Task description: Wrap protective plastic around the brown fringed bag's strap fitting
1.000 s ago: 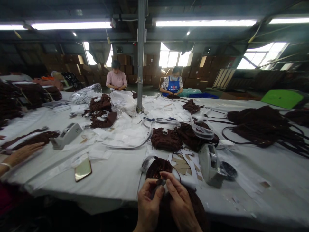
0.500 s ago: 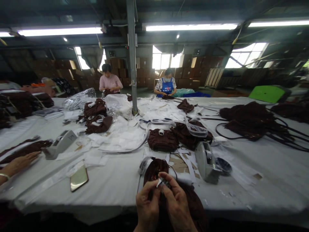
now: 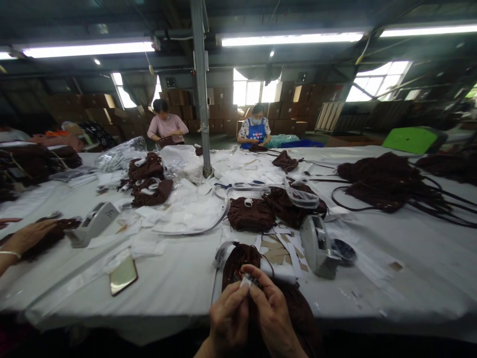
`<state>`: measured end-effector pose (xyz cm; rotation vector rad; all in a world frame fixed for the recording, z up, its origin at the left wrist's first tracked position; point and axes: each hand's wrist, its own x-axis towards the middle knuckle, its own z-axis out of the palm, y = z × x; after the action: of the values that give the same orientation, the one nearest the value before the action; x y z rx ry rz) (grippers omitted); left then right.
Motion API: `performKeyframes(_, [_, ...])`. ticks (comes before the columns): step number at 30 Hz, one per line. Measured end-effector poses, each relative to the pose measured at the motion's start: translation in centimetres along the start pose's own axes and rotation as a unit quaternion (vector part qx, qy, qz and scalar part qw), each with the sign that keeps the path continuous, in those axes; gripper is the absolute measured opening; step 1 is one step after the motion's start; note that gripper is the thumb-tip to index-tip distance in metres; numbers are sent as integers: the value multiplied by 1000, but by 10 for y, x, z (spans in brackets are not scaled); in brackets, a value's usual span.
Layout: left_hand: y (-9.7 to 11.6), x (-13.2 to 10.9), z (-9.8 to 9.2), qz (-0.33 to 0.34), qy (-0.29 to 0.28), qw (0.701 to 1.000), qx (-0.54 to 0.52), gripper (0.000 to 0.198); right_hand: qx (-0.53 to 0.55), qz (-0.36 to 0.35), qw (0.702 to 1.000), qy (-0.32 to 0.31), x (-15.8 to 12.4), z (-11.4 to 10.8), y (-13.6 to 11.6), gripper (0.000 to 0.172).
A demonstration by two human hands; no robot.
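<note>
The left hand [image 3: 228,311] and right hand [image 3: 273,308] are curled nearly closed, their fingertips pinching 1 small white piece [image 3: 245,282] between them; fingers hide part of it. Something so slight probably needs 2 fingertip grips for control. Just beyond and beneath the hands lies a brown fringed article [image 3: 230,261], perhaps placed there for easy reach. Well to the hands' left, a phone [image 3: 123,274] lies flat. Ahead and right, paper strips [image 3: 294,256] lie next to a tape dispenser [image 3: 318,248], which seems set within the right hand's range. Farther ahead and left is crumpled clear plastic wrapping [image 3: 121,151]; whether it contains anything cannot be told. Far beyond the hands, stacked cardboard boxes [image 3: 177,97] do not show their contents.
</note>
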<state>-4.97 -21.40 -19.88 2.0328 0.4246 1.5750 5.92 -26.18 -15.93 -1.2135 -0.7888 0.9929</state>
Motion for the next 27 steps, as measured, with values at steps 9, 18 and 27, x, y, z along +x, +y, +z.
performKeyframes(9, [5, -13, 16, -62, 52, 996, -33, 37, 86, 58, 994, 17, 2, 0, 4, 39])
performKeyframes(18, [21, -1, 13, -420, 131, 881, -176, 26, -95, -59, 994, -1, 4, 0, 4, 29])
performKeyframes(27, [19, 14, 12, -467, 119, 805, -346, 35, -112, -103, 988, -10, 5, -1, 2, 22])
